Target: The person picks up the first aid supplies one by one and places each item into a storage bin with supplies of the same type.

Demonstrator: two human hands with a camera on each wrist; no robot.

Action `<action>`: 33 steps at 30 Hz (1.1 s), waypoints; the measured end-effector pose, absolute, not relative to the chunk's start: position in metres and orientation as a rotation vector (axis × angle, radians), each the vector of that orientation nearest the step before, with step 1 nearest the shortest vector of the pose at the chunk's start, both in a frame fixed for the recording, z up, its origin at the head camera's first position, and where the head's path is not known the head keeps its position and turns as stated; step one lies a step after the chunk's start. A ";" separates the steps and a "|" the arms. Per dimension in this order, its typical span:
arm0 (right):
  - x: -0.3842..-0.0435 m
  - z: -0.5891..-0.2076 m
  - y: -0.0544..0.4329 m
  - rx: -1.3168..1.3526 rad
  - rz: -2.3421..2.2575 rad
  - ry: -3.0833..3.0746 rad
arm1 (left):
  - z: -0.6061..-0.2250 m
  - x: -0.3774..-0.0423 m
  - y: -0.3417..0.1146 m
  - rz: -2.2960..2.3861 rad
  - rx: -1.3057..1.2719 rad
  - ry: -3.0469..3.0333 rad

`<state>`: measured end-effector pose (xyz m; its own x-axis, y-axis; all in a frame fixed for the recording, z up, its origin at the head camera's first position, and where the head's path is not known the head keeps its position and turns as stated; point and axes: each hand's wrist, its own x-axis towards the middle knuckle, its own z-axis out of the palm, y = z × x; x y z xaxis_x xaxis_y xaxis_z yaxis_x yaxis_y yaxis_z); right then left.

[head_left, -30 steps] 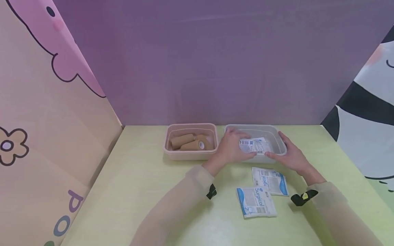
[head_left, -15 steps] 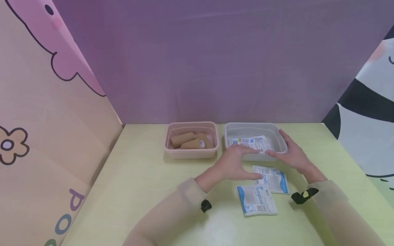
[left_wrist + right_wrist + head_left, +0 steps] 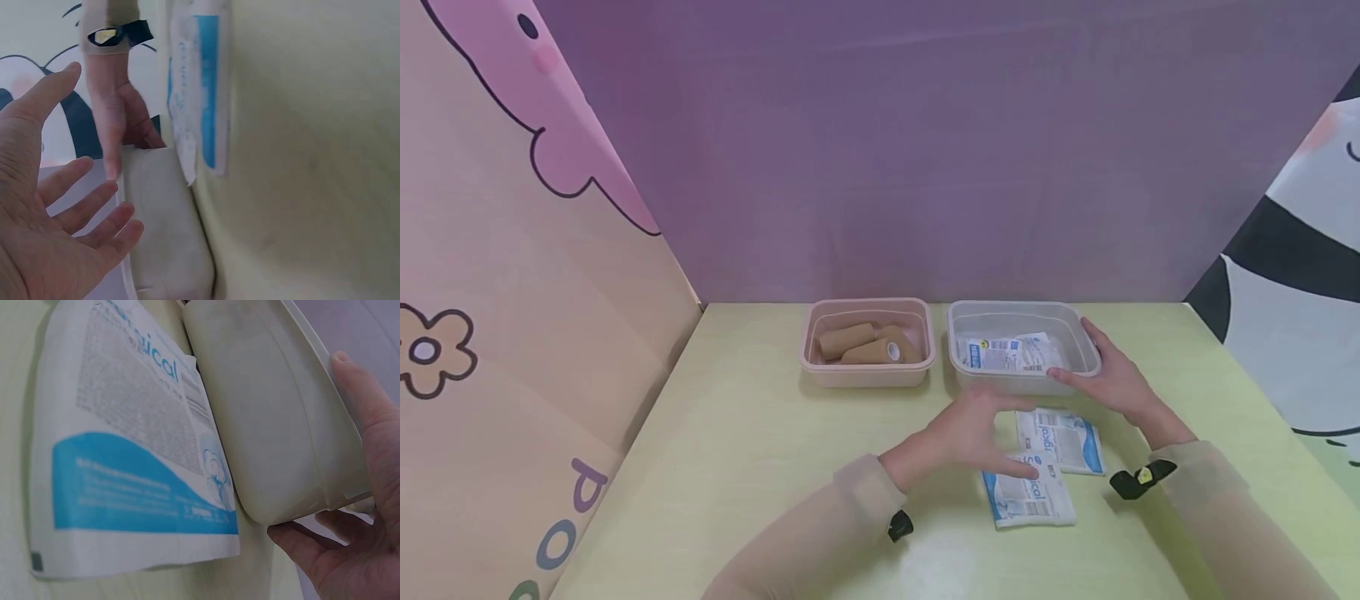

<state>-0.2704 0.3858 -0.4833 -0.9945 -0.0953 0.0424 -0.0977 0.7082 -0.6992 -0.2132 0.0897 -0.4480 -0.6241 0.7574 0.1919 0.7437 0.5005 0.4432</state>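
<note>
Purple backdrop [image 3: 940, 150] rises behind a pale yellow-green desk [image 3: 752, 475], with cartoon-printed panels [image 3: 542, 275] on both sides. The right hand [image 3: 1116, 383] grips the near right corner of a whitish bin [image 3: 1003, 383], thumb on the front rim and fingers against the end wall. Inside that bin, to the left of the hand, is printed white packaging [image 3: 1009, 355]. The left hand [image 3: 967, 429] is spread wide, thumb well apart from its fingers, and grips nothing. Under its thumb lies a blue-and-white packet [image 3: 1037, 507]; whether they touch, I cannot tell. A rear packet [image 3: 1078, 446] of the same kind lies just beyond that one, between the hands and in front of the whitish bin. Beyond the left hand, to its left, a pink bin [image 3: 868, 380] holds tan rolls [image 3: 865, 353].
</note>
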 end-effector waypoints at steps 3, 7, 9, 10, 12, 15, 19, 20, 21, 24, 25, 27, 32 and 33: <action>-0.271 -0.483 0.385 0.166 1.186 -2.900 | -0.455 -0.211 0.091 0.721 1.325 2.697; -0.272 -0.483 0.386 0.161 1.176 -2.910 | -0.460 -0.209 0.094 0.708 1.358 2.685; -0.272 -0.483 0.387 0.159 1.168 -2.916 | -0.463 -0.207 0.095 0.685 1.374 2.681; -0.272 -0.483 0.387 0.157 1.164 -2.919 | -0.464 -0.206 0.096 0.667 1.379 2.678; -0.271 -0.484 0.387 0.152 1.157 -2.923 | -0.465 -0.203 0.098 0.618 1.379 2.676; -0.271 -0.484 0.387 0.152 1.153 -2.924 | -0.467 -0.198 0.100 0.547 1.356 2.670; -0.271 -0.485 0.386 0.156 1.158 -2.917 | -0.468 -0.193 0.102 0.465 1.354 2.677; -0.271 -0.484 0.386 0.156 1.162 -2.915 | -0.469 -0.192 0.103 0.444 1.357 2.685; -0.271 -0.484 0.386 0.156 1.167 -2.913 | -0.469 -0.190 0.103 0.425 1.363 2.692; -0.272 -0.483 0.385 0.154 1.172 -2.917 | -0.471 -0.188 0.105 0.367 1.367 2.712; -0.272 -0.483 0.386 0.154 1.171 -2.920 | -0.472 -0.187 0.105 0.349 1.361 2.716; -0.273 -0.483 0.386 0.151 1.169 -2.927 | -0.475 -0.187 0.106 0.320 1.347 2.721; -0.274 -0.485 0.388 0.143 1.161 -2.936 | -0.480 -0.186 0.107 0.274 1.309 2.727; -0.274 -0.485 0.388 0.143 1.160 -2.934 | -0.480 -0.186 0.108 0.268 1.303 2.725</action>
<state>-0.2743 0.3880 -0.4852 -0.9958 -0.0903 0.0174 -0.0778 0.7262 -0.6831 -0.1859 0.1077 -0.4802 -0.6258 0.7797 -0.0223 0.7603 0.6162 0.2056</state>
